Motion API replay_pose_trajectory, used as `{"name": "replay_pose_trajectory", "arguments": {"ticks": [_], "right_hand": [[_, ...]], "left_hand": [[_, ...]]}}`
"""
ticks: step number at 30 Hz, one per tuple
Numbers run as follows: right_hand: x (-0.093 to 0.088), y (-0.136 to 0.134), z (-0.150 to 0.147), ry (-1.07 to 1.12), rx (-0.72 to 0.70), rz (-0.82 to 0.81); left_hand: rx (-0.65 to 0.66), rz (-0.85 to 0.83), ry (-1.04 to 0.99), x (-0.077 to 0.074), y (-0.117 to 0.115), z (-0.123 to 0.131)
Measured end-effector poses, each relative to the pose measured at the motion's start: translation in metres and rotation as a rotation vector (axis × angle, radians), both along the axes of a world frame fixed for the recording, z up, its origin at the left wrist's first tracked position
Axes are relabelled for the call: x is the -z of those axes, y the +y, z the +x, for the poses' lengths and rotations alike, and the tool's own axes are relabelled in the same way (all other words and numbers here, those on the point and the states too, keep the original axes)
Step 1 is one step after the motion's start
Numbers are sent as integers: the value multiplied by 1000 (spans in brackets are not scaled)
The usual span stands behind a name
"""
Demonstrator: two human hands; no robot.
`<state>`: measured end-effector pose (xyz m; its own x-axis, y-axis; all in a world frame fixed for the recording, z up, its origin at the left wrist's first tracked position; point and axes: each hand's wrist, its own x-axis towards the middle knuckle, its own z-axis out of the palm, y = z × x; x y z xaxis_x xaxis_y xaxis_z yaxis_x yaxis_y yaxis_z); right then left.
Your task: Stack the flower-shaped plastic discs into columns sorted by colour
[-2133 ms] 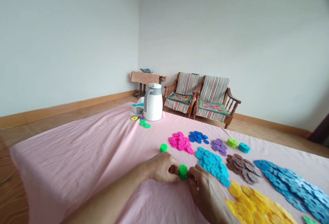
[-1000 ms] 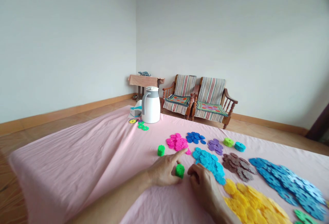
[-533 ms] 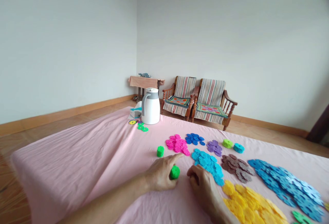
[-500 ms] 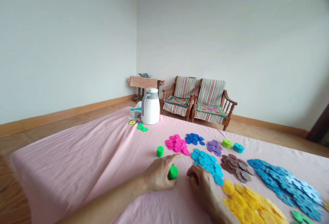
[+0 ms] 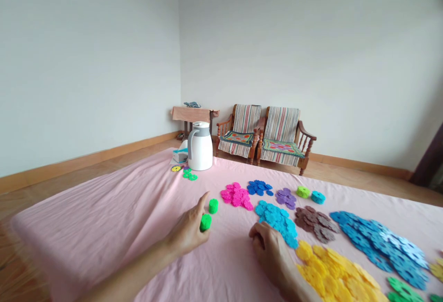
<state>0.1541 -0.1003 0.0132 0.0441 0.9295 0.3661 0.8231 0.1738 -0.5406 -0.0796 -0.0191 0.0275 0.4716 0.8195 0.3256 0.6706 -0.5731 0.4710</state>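
Pink cloth; left hand pinching green stack (nudge could topple second stack); right hand curled, seemingly empty.

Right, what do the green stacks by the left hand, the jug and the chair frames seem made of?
Green stacks: likely plastic, satin; bright, even colour.
Jug: plastic or painted metal, smooth, soft sheen; can't say which.
Chair frames: varnished-looking wood, brown with turned spindles.

Soft, even light; glare on blue discs
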Motion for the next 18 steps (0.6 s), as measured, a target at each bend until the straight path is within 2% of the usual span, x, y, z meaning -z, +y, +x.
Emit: {"name": "replay_pose_trajectory", "arguments": {"ticks": [4,8,10,14,16,18], "right_hand": [[1,1,0,2,-1,-9],[1,1,1,10,-1,-16],[1,1,0,16,3,-26],[0,0,-1,25,17,-30],[-1,0,-2,34,20,-24],[-2,0,-2,43,20,-22]], "left_hand": [[-46,-14,8,1,12,4],[-75,-31,-31,3,14,6],[-81,24,-69,3,11,4],[-120,237,-133,0,0,0],[-72,306,-138,-3,-6,-1],[48,339,-97,-5,-12,0]]}}
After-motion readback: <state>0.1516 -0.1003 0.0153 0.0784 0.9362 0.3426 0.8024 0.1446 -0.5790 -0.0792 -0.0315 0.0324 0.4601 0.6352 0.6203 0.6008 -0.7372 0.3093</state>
